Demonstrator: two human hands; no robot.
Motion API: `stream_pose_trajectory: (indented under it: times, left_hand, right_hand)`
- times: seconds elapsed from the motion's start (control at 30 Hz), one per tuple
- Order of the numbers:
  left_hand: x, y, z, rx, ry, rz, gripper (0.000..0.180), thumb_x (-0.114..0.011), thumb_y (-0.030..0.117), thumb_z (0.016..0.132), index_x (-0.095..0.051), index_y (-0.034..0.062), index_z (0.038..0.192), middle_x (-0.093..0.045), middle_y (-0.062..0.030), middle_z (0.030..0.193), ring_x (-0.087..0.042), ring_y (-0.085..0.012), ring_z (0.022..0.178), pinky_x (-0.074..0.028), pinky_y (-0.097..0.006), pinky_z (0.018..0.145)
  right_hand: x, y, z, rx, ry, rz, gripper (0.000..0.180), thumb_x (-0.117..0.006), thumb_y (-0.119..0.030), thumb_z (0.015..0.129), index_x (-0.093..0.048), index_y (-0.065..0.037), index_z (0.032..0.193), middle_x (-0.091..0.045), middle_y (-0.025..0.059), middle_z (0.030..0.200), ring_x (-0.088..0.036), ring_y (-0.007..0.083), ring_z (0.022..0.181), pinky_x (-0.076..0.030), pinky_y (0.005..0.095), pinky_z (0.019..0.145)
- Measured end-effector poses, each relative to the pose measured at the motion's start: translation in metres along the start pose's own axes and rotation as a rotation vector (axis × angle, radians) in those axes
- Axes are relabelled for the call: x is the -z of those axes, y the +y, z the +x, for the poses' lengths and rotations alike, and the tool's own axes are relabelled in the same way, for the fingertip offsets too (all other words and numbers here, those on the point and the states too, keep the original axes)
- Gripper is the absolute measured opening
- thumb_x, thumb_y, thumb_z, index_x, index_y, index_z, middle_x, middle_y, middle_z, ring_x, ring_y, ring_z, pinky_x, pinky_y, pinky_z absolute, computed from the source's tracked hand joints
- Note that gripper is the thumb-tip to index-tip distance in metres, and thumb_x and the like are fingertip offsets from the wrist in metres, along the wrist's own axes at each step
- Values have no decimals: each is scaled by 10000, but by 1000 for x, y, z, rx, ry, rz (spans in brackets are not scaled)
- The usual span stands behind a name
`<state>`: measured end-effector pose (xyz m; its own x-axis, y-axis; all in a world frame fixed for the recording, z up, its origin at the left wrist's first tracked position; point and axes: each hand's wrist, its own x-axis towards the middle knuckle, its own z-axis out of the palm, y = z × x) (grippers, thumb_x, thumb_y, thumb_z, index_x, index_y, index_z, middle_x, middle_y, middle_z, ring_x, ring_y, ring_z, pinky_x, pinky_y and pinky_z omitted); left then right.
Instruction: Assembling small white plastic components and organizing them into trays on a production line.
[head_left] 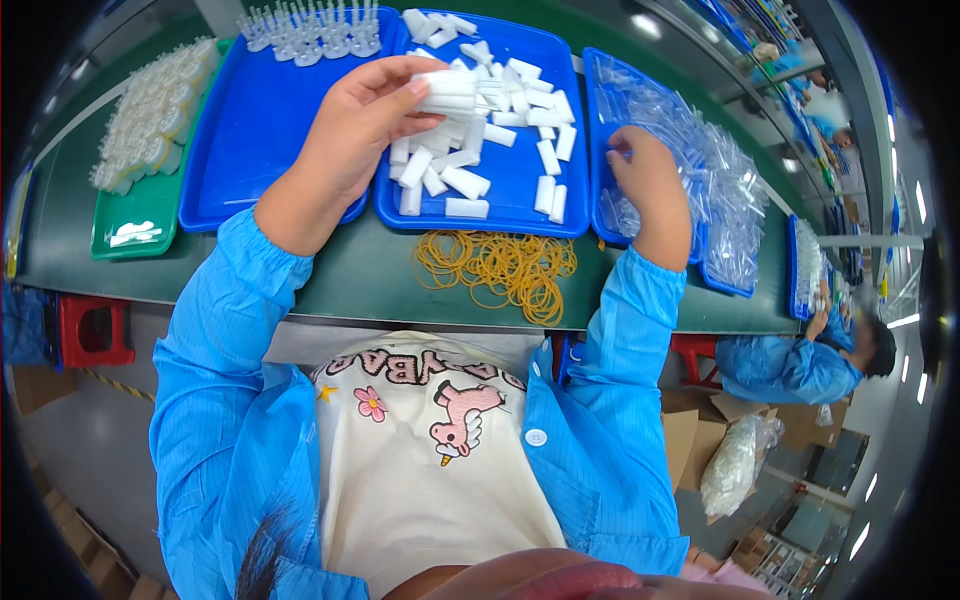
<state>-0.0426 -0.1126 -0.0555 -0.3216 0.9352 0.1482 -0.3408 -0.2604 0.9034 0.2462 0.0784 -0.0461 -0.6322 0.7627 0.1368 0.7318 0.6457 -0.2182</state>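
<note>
My left hand (362, 125) is closed around a white block (450, 92), possibly more than one held together, above a blue tray (520, 218) of loose white rectangular pieces (465, 182). Over the near left edge of another blue tray (603, 215), my right hand (652, 180) has its fingers curled together. Whatever it may pinch is too small or hidden to make out. Clear thin plastic pieces (725, 190) fill that tray and spill toward its right side, close by this hand.
Yellow rubber bands (500, 268) lie in a pile near the table's front edge. Left of the white pieces, a blue tray (255, 165) carries upright clear-stemmed parts (315, 32). Further left, similar parts (155, 115) crowd a green tray (130, 232). A co-worker (790, 365) sits at far right.
</note>
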Motion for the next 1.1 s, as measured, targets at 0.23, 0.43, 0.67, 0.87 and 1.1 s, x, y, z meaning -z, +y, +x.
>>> stream_pose_trajectory:
  times: [0.23,0.43,0.67,0.87,1.1]
  left_hand:
    - [-1,2,-3,30,-39,31,324,-627,179,957,-589,33,1245,-629,-102,1207,-644,-170,1037,-560,-263,851]
    - [1,0,-4,54,-60,56,316,-644,164,944,-595,46,1233,-605,-108,1253,-649,-181,1041,-563,-267,849]
    - [2,0,-3,80,-77,69,292,-651,158,937,-615,33,1198,-623,-134,1218,-670,-190,997,-574,-268,815]
    - [-2,2,-6,83,-129,126,318,-660,164,931,-608,22,1211,-652,-152,1149,-685,-199,956,-577,-279,806]
    - [-5,2,-8,81,-127,107,327,-714,192,895,-653,25,1169,-655,-147,1128,-680,-190,945,-574,-259,780]
  right_hand:
    - [7,-6,3,-74,152,595,209,-517,9,899,-691,25,1015,-698,118,896,-686,171,806,-540,296,707]
    - [12,-29,-1,-159,156,1242,212,-541,48,888,-673,41,1053,-690,136,1000,-675,158,804,-535,256,697]
    - [-8,-65,-4,53,101,1390,204,-637,-53,921,-642,55,1094,-694,150,962,-661,153,723,-502,220,573]
    - [-15,-86,-10,18,107,1517,188,-639,-92,933,-641,51,1055,-682,143,844,-651,158,634,-509,232,543]
    - [-20,-95,-12,89,128,1457,188,-658,-76,918,-639,56,1050,-684,142,849,-678,177,682,-541,246,587]
